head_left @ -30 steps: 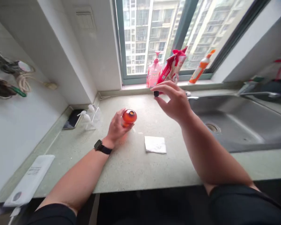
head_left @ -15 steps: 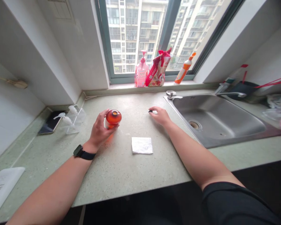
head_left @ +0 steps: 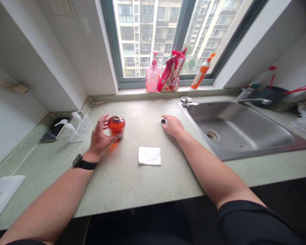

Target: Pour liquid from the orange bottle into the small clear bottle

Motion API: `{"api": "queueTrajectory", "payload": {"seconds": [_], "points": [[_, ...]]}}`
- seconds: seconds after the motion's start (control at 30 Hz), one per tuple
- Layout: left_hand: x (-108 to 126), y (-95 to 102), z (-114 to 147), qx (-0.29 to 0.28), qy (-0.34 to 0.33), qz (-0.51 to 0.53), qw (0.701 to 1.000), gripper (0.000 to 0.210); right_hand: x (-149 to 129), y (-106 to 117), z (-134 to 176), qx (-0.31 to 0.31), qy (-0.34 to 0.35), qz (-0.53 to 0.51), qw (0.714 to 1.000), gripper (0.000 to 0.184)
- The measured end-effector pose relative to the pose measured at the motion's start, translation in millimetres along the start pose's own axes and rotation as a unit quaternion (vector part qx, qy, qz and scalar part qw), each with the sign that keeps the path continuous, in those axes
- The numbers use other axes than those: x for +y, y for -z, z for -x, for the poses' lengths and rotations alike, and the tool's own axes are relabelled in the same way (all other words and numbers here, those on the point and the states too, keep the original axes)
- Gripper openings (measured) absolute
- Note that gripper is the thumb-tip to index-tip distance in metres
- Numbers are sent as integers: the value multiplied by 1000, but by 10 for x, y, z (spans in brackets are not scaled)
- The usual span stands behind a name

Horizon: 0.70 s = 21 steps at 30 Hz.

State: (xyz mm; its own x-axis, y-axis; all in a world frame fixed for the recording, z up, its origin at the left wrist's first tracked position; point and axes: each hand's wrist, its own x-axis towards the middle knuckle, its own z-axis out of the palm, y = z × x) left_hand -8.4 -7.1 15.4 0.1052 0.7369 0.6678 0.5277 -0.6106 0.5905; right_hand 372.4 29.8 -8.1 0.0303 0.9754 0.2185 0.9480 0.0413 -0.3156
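An open-necked, orange-red bottle [head_left: 116,125] stands upright on the counter. My left hand [head_left: 101,137] curves around its left side, the thumb across the front and the fingers at the far side, partly hidden. A small round black cap [head_left: 163,121] sits between the thumb and fingertips of my right hand [head_left: 172,126], close to the counter surface. Between my forearms lies a folded white paper tissue [head_left: 149,156], touched by neither hand.
A steel sink [head_left: 244,132] with a faucet lies at right. Clear pump bottles [head_left: 78,127] and a phone [head_left: 52,131] are at left. On the sill stand a pink pump bottle [head_left: 153,76], a red bag [head_left: 170,73] and an orange-white bottle [head_left: 201,75].
The view has shifted slightly. My left hand and the bottle appear a little farther left, with the fingers looser around it. More of the black cap shows at my right fingertips.
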Motion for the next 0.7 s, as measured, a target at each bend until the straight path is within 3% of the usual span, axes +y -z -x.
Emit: {"api": "queueTrajectory", "payload": {"seconds": [0.13,0.27,0.57,0.7], "points": [[172,-14,-97,23,42,37,998,95,-65,14,31,-11,5,17,1000,48],[366,-180,-266,-13,69,87,994,95,-106,33,54,-20,9,20,1000,47],[552,-1110,-460,-79,104,173,976,89,-134,22,75,-17,33,0,999,48],[510,-1379,-473,-77,112,170,976,92,-113,-10,62,-13,39,-9,999,52]]}}
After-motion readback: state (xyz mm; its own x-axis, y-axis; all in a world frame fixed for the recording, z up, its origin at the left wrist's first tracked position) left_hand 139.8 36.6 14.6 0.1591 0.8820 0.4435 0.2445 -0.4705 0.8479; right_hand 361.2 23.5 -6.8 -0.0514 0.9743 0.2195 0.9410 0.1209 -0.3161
